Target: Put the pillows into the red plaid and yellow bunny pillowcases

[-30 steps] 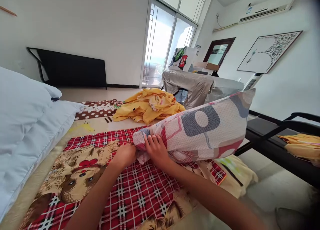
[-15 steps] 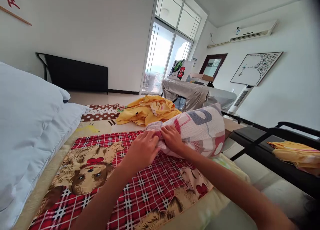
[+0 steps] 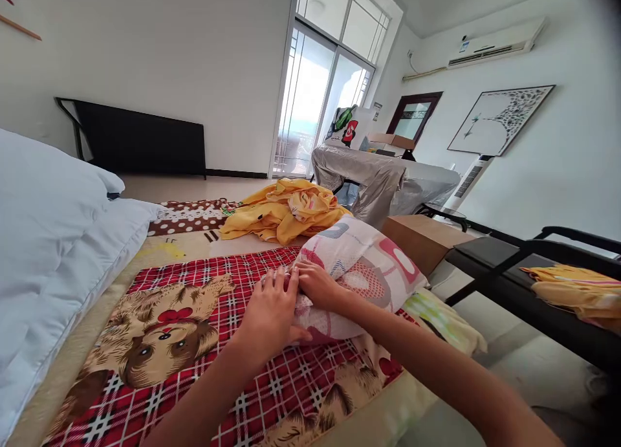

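A pillow in a white case with grey and red shapes lies on a red plaid blanket printed with a puppy. My left hand rests against the pillow's near end, fingers together and stretched up along the cloth. My right hand lies on top of that same end, fingers curled and pinching the case fabric. Both forearms reach in from the bottom edge.
A white duvet is heaped at the left. Crumpled yellow cloth lies behind the pillow. A brown cardboard box and a black frame carrying yellow fabric stand at the right. A covered table stands by the glass door.
The pillow has come down from a raised, stretched position and now rests on the blanket. My left hand went from gripping its end to lying flat against it.
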